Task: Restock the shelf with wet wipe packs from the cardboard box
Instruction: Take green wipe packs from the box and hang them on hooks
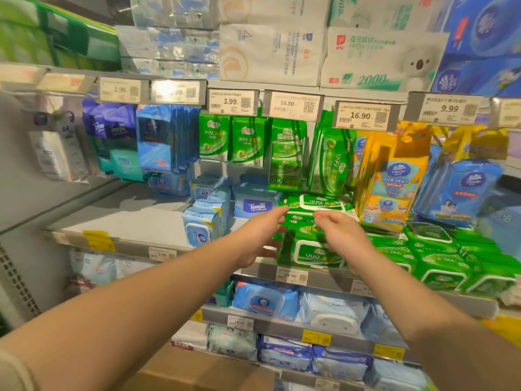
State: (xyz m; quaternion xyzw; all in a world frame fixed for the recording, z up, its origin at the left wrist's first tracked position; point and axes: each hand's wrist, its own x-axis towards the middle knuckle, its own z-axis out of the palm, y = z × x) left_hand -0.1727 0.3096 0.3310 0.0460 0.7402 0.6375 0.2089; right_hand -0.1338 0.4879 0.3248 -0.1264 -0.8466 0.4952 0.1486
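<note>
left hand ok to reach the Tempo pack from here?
Probably yes. The left hand is open near the green stack, and the Tempo pack lies just behind it on the same shelf, nothing between them.

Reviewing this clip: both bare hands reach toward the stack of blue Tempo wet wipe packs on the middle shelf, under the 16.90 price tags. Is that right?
Not quite. The head view shows the left hand and right hand reaching toward the stack of green 999 wet wipe packs, not blue ones. The blue Tempo pack lies further left. The rest holds: middle shelf, under the 16.90 price tags.
</note>
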